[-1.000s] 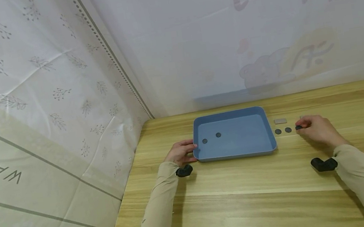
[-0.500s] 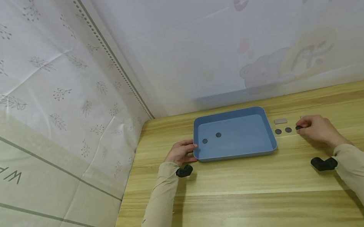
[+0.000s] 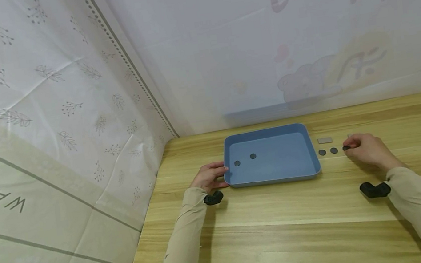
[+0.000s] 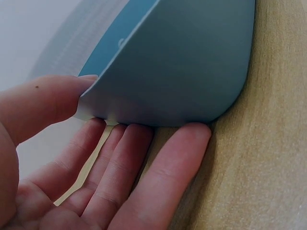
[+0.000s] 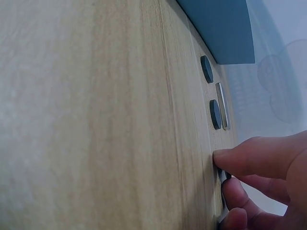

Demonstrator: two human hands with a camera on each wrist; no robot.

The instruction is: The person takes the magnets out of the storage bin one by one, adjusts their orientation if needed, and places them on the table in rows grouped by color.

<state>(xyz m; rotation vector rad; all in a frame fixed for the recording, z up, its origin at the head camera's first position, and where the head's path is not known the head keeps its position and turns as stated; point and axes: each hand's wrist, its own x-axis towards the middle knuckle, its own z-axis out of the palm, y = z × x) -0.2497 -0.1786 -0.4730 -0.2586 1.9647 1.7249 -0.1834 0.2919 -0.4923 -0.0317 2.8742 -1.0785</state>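
My left hand [image 3: 208,177] holds the left end of a blue rectangular tray [image 3: 283,157]. In the left wrist view the thumb [image 4: 57,98] lies at the rim, with the other fingers against the outer wall. Inside the tray lie two small dark grey discs, one disc [image 3: 237,163] near the left wall and another disc [image 3: 253,156] beside it. To the right of the tray, my right hand [image 3: 368,152] pinches a third dark disc [image 3: 345,148] at the table, mostly covered by the fingers. Two more discs, a nearer disc [image 3: 334,150] and a farther disc [image 3: 322,152], lie in line with it.
Behind the loose discs lies a thin grey rectangular piece [image 3: 325,140]. A similar light piece [image 3: 350,135] is mostly hidden by the right hand. The wooden table [image 3: 273,230] meets a white printed cloth [image 3: 200,61] at the back and left.
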